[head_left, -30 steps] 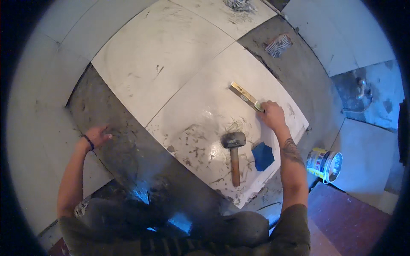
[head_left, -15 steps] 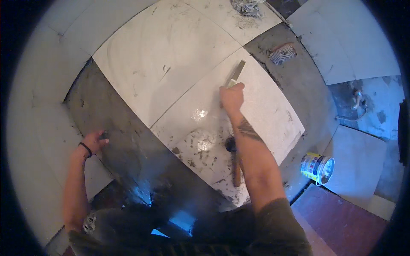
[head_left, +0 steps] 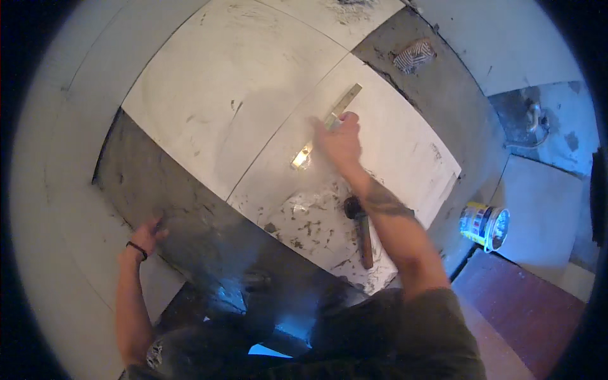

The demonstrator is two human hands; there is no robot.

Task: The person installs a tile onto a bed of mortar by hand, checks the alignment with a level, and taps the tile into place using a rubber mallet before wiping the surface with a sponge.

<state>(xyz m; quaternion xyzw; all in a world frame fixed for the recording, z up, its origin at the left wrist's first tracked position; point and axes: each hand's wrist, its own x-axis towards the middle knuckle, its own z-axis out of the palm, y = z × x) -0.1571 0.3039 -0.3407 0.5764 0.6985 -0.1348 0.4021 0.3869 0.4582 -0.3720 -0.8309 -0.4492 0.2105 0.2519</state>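
My right hand (head_left: 339,140) grips a short, straight metal level (head_left: 349,97) lying across a large white floor tile (head_left: 392,136). Light glints off the level's near end. My left hand (head_left: 147,237), with a dark band at the wrist, rests low at the edge of the grey mortar bed (head_left: 171,171); its thumb and a finger look apart, though the fingertips are dark and blurred. Under my right forearm, a rubber mallet (head_left: 365,240) with a black head and wooden handle lies on the tile among smears of mortar.
A bucket (head_left: 484,225) with a colourful label stands at the right. Beyond the tile lies a striped cloth-like bundle (head_left: 415,56) on bare mortar. A pipe fitting (head_left: 535,117) sticks up at the far right. Reddish flooring (head_left: 519,310) shows at the lower right.
My right hand has moved slightly left and nearer with the level, and more of the level now shows. The view has shifted, so the bucket and mallet appear farther right.
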